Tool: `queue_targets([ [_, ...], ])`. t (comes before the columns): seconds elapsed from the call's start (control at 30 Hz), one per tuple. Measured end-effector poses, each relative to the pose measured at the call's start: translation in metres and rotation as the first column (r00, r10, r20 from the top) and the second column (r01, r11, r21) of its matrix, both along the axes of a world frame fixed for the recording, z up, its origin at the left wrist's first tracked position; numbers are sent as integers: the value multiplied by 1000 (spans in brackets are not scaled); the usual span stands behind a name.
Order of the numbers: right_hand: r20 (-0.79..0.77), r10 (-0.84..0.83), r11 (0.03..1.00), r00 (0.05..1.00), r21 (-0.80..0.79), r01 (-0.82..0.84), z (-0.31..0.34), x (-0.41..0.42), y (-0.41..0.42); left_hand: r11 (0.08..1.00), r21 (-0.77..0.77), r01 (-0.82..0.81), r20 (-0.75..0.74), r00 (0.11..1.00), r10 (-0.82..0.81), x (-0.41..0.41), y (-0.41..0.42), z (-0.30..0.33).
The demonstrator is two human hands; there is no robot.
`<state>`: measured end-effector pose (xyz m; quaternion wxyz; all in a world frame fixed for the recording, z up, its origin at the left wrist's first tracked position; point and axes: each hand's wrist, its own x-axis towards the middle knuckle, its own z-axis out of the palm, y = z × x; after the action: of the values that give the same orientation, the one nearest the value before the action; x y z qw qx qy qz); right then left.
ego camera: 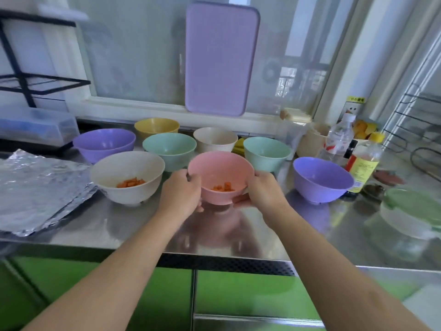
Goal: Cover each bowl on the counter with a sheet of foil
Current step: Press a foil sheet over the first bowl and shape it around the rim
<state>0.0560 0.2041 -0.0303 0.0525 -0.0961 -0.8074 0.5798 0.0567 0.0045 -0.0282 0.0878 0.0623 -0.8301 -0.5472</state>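
1. Pink bowl [220, 174] in the middle of the frame, round, uncovered, with small orange bits at the bottom.
2. Left hand [181, 190] and right hand [263, 190] curled around its sides.
3. Crinkly silver foil [35, 187] flat at the left edge.

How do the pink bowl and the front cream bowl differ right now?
The pink bowl is gripped by both the left hand and right hand; the cream bowl stands untouched. The cream bowl sits nearer the foil sheets. Both hold orange pieces, uncovered.
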Motion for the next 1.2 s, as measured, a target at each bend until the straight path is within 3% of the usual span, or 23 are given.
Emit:
queue_targets([
  [0.3,20,-46,996,999,-79,48,8,48,-18,999,38,12,-4,1000,-12,18,0,-13],
  [0.47,30,-109,986,994,-122,111,1,52,-22,966,245,85,-62,996,-72,24,-6,-24],
  [0.53,-87,-212,974,974,67,218,-3,56,-22,956,276,96,-89,993,-73,32,-19,-25],
  [0.6,-329,-241,924,913,211,319,0,65,-28,966,242,88,-134,989,-57,42,-40,-22],
  [0.67,-539,-127,909,833,273,315,14,73,-49,983,178,55,-184,983,-21,53,-66,-16],
  [0.77,-652,146,901,744,398,171,29,80,-100,999,37,-12,-272,962,21,69,-108,-4],
  [0.87,-612,386,867,690,496,-46,33,76,-163,988,-53,-145,-316,941,121,79,-155,3],
  [1.0,-449,587,767,673,575,-286,18,53,-248,917,-242,-316,-260,932,252,79,-227,-4],
  [1.2,-87,796,456,600,737,-499,-4,16,-328,801,-598,-28,33,998,60,80,-295,-27],
])
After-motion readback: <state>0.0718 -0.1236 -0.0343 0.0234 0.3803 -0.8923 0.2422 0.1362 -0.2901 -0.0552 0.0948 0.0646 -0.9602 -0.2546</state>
